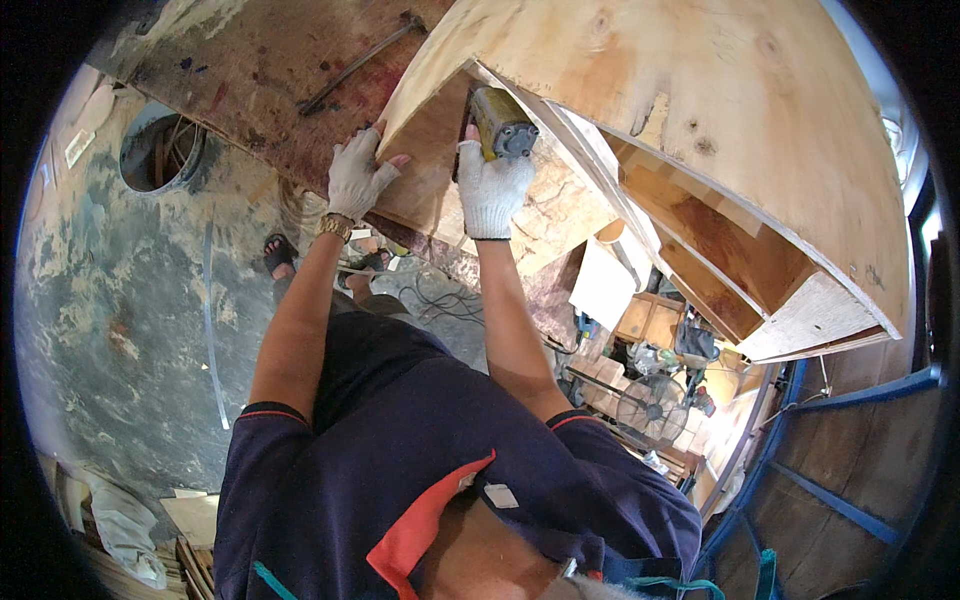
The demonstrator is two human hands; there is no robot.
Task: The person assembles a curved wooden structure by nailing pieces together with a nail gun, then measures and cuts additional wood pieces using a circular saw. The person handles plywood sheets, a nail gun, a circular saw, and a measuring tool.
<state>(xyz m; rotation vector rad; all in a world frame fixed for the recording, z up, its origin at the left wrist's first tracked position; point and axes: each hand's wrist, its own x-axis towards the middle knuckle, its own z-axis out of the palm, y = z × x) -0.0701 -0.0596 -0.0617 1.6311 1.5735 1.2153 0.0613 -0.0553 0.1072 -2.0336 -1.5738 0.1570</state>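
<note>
At the wooden cabinet (pixel 720 90), yellow power tool (pixel 506 128) clasped in right fingers (pixel 471 134), left fingers (pixel 396 163) spread at cabinet edge

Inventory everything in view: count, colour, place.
Plywood cabinet: 1, pale brown, upper right
Power tool: 1, yellow-grey, upper centre
Worktable: 1, stained brown, upper left
Thin tool: 1, dark, on worktable
Round container: 1, grey, left
Cables: several, dark, centre
Fan: 1, dark, lower right
Plastic bag: 1, white, lower left
Small clutter: uncountable, mixed, around fan
Watch: 1, gold, left of centre
Shirt: 1, navy, bottom
Sandals: 2, dark, left of centre
Left hand: 1, white-gloved, at cabinet edge
Right hand: 1, white-gloved, holding power tool
</note>
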